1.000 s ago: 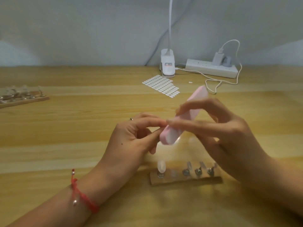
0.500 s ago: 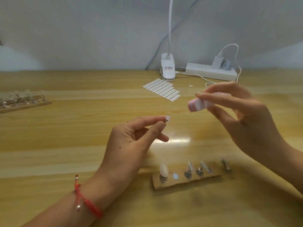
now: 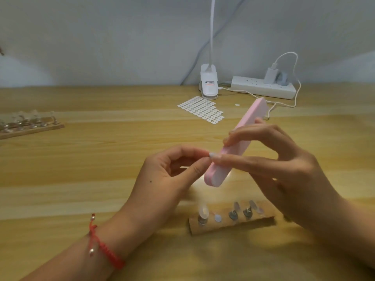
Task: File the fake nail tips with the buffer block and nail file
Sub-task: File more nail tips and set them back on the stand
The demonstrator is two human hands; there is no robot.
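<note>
1. Head view, the hands: the left hand (image 3: 172, 175) pinches a small nail tip (image 3: 211, 154) between thumb and forefinger, its fingers (image 3: 194, 154) closed on it above the table (image 3: 101, 179). The right hand (image 3: 284, 171) grips the pink buffer block (image 3: 239, 142) around its middle, the block tilted with its far end pointing up and away. The tip touches the block's side near its lower end.

2. Head view, progress: judging by this contact, buffing of this one tip is under way. On the wooden holder (image 3: 231, 222) near the person, one pale tip (image 3: 203, 211) stands on its peg, one peg shows only a bare white pad (image 3: 218, 218), and others carry clear tips (image 3: 236, 206). Which of these are already filed cannot be told. A second holder (image 3: 30, 126) with more tips lies well apart at the left edge. No flat nail file is in sight, so that part of the job looks to be outstanding.

3. Head view, the held tip: it is tiny, pale and translucent, mostly hidden by the fingertips; its edge is blurred, so its shape is probably rounded but unclear.
</note>
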